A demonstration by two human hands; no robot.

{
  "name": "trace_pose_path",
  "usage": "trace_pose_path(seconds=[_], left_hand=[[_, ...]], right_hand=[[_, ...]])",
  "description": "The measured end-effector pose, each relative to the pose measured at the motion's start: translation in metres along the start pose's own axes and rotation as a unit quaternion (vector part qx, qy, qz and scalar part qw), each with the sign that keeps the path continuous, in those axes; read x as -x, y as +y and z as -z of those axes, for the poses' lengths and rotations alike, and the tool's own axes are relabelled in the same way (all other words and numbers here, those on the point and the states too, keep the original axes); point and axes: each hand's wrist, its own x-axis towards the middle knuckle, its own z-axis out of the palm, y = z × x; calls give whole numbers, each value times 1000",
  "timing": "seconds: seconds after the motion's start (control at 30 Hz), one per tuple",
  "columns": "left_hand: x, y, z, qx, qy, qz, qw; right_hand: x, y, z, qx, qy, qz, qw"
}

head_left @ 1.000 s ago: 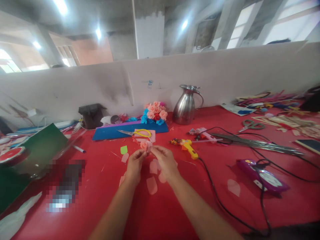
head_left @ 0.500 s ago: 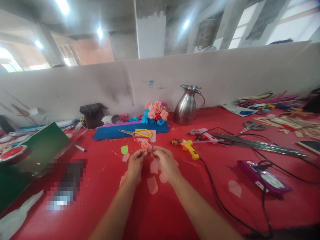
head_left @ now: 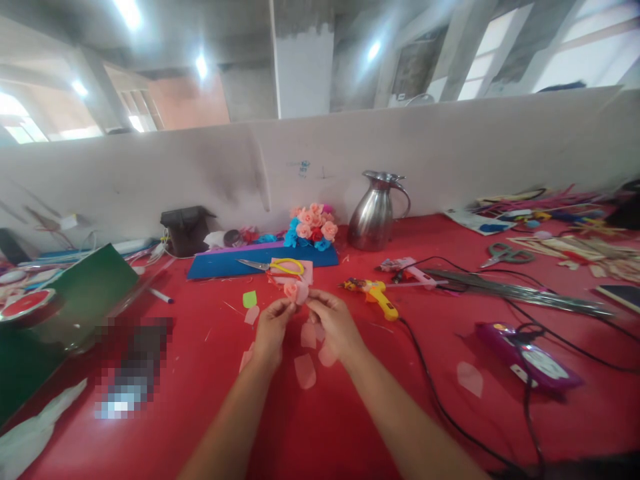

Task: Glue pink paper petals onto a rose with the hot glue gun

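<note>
A small pink paper rose [head_left: 291, 291] is between my two hands, over the red table. My left hand [head_left: 273, 325] is closed on its base. The fingers of my right hand [head_left: 333, 321] pinch a pale pink petal [head_left: 303, 292] at the flower's right side. Loose pink petals [head_left: 305, 371] lie below and between the hands, several in all. Another petal [head_left: 252, 315] and a lime-green petal-shaped piece [head_left: 249, 299] sit to the left. Beyond the flower lie yellow-handled scissors [head_left: 286, 267].
A yellow glue gun [head_left: 376, 297] with a black cord lies to the right, near a pink glue gun [head_left: 417, 273]. A steel jug [head_left: 373, 217] and a bunch of paper flowers [head_left: 314, 227] stand at the back. A purple packet [head_left: 533, 357] is at right, a green board [head_left: 93, 303] at left.
The petal at the flower's right side now stands out more broadly, and my right fingers have shifted slightly up and to the right. My left hand has stayed almost still.
</note>
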Motion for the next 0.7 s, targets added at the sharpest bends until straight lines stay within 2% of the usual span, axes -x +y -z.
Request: trace_pose_path(seconds=[0.23, 0.5, 0.7], left_hand=[[0, 2, 0, 0, -10, 0, 1000], [3, 7, -2, 0, -15, 3, 1000], [3, 7, -2, 1, -31, -2, 1000]], right_hand=[[0, -1, 2, -17, -41, -51, 998], [-1, -2, 5, 26, -56, 10, 998], [-2, 0, 7, 32, -66, 14, 997]])
